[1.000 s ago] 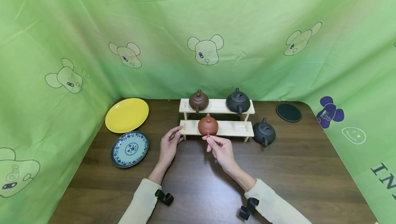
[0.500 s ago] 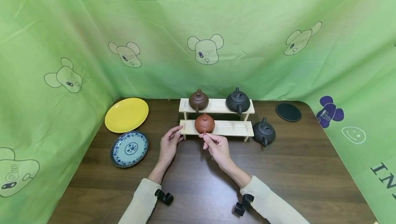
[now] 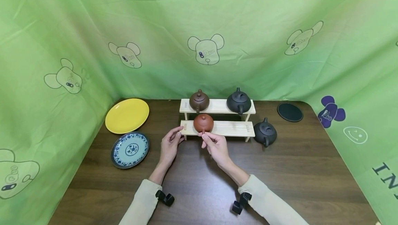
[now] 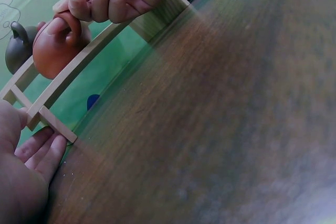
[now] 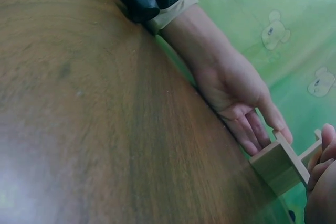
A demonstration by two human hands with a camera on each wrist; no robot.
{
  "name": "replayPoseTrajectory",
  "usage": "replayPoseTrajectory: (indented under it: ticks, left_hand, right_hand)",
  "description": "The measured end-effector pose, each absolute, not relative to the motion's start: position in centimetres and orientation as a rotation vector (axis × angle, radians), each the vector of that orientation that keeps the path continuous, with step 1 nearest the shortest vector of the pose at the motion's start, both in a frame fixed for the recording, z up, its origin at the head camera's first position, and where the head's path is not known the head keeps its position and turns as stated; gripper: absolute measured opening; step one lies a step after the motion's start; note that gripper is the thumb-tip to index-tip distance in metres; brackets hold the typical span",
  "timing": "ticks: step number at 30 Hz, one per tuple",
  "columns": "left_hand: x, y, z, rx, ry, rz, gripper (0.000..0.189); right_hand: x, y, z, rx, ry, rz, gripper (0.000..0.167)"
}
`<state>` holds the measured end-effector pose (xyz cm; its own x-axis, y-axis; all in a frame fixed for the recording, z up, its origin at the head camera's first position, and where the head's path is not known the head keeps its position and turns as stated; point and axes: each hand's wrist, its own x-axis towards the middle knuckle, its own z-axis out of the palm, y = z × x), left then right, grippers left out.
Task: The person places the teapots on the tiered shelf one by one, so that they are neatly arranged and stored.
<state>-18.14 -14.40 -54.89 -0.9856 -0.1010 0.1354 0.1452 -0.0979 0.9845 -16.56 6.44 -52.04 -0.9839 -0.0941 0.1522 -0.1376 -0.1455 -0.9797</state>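
A reddish-brown clay teapot (image 3: 203, 122) sits on the lower tier of a light wooden display stand (image 3: 231, 128), toward its left end. My right hand (image 3: 216, 149) pinches the teapot's looped handle (image 4: 72, 24) between thumb and fingers; the left wrist view shows this grip from the side. My left hand (image 3: 169, 146) holds the left end of that lower tier, thumb at the board and the other fingers by the leg (image 4: 58, 124). On the upper tier stand a dark brown teapot (image 3: 199, 101) at left and a black teapot (image 3: 238, 102) at right.
Another black teapot (image 3: 265, 133) stands on the table just right of the stand. A black round coaster (image 3: 290, 112) lies at the back right. At left are a yellow plate (image 3: 127, 115) and a blue patterned plate (image 3: 130, 150). A green curtain (image 3: 155, 17) surrounds the table.
My right hand has moved the reddish-brown teapot a short way left along the lower tier. My left hand has stayed at the tier's left end.
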Motion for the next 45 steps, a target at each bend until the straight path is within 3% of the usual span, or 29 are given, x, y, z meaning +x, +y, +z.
replayPoseTrajectory:
  ticks: [29,45]
  left_hand:
    - [-18.0,-14.3,-54.7,-0.043,-1.988,-2.224,0.03]
    - [-18.1,-14.4,-54.7,-0.041,-1.977,-2.241,0.03]
  right_hand:
    - [-16.7,7.3,-51.5,0.166,-2.084,2.364,0.025]
    - [-14.8,9.6,-50.8,0.176,-2.172,2.343,0.027]
